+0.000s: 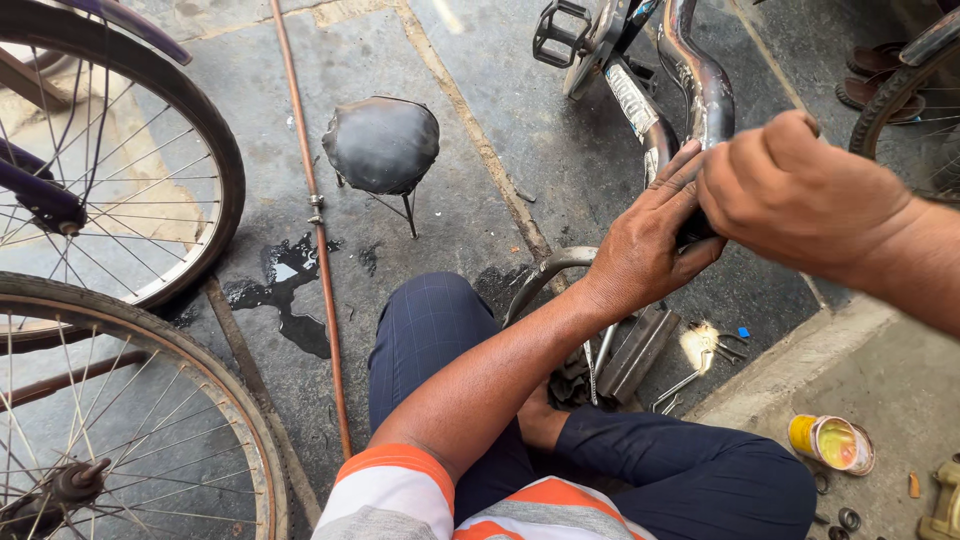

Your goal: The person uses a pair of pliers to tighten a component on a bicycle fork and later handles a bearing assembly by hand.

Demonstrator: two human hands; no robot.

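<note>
A dark handlebar grip (695, 228) on the upturned chrome bicycle frame (700, 90) is clasped by the left hand (645, 245), fingers extended, and enclosed by the fisted right hand (795, 190).

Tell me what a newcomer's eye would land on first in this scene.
First, the two hands at centre right: the left hand and right hand both grip the end of a chrome bicycle handlebar. Next, the spoked wheels at the left, then the black saddle upright on stone paving beside a wet patch.
</note>
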